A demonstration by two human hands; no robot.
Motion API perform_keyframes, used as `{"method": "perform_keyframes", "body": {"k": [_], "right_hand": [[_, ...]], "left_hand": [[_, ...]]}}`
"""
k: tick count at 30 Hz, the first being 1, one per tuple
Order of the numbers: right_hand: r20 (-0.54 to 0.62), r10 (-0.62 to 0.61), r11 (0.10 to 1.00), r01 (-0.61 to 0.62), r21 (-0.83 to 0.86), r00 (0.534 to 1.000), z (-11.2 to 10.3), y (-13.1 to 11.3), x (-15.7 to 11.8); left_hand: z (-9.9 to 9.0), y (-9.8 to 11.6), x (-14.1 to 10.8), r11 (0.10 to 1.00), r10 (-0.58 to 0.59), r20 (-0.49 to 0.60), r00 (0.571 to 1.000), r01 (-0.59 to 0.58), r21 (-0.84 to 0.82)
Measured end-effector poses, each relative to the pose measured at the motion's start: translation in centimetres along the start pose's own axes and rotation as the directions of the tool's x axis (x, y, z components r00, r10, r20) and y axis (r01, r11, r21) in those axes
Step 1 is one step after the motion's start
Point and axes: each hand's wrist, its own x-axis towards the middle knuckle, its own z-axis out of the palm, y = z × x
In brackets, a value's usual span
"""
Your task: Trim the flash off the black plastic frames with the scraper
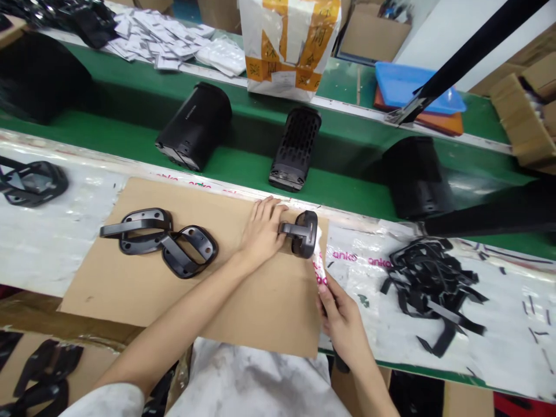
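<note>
My left hand [263, 229] rests on the cardboard sheet [269, 313], fingers reaching forward, with the end of a black plastic handle [304, 234] between thumb and fingers. This handle has a curved strap on a ring-shaped base and stands on edge. My right hand [343, 318] is closed around a tool [319, 267] whose shaft is wrapped in white tape with pink print. A black end shows below the hand; the tool's far end is hidden by the handle. Left on the sheet lie two similar handles, one [145, 229] touching the other [190, 250].
Black strips [434, 289] lie heaped at the right. Behind, the green conveyor [256, 156] carries black housings, including a perforated one [297, 147]. A taped white package [291, 46] and blue tray [417, 87] stand beyond. A dark post [469, 58] slants across the right.
</note>
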Motion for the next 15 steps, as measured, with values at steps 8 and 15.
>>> {"method": "perform_keyframes", "body": {"k": [8,15], "right_hand": [[-0.018,-0.035,0.999,0.034,-0.01,0.999,1.8,1.5,-0.2],[-0.194,-0.053,0.987,0.081,0.14,0.98,1.8,0.3,-1.0]], "left_hand": [[0.1,0.2,0.0,1.0,-0.024,-0.004,1.0,0.024,-0.013],[0.2,0.2,0.0,0.999,-0.03,-0.016,0.999,0.03,-0.02]]}}
